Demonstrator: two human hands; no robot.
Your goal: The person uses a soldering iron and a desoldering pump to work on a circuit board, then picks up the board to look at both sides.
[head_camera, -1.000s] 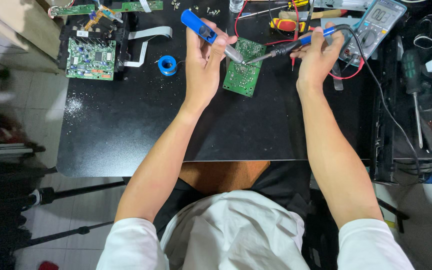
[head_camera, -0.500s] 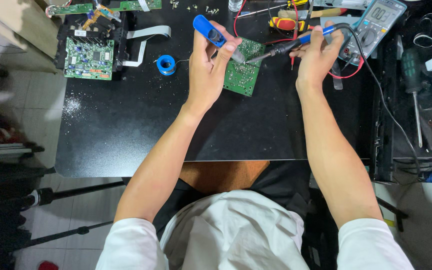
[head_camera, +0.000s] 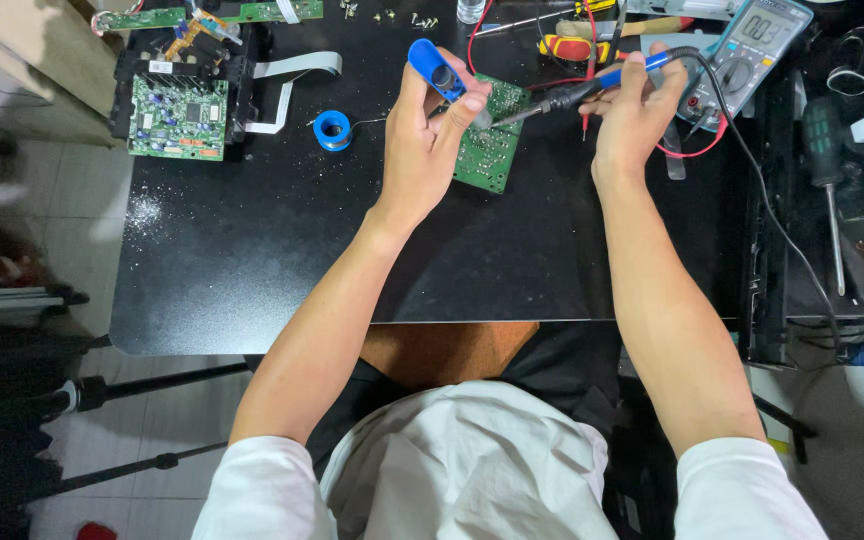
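My left hand point(head_camera: 425, 140) grips a blue desoldering pump point(head_camera: 439, 72), its tip angled down at a small green circuit board point(head_camera: 490, 140) lying on the black table point(head_camera: 282, 260). My right hand point(head_camera: 635, 108) holds a soldering iron point(head_camera: 577, 90) with a blue and black handle; its metal tip points left and meets the pump's tip over the board's upper part. The iron's black cord runs off to the right.
A blue solder spool point(head_camera: 332, 129) lies left of the board. At the far left sit a larger green circuit board point(head_camera: 178, 118) on a black frame and a white ribbon cable point(head_camera: 292, 70). A multimeter point(head_camera: 745, 52) with red leads and screwdrivers point(head_camera: 825, 160) lie to the right.
The view has shifted a little; both hands stay over the small board, and the pump's tip has drawn closer to the iron's tip.
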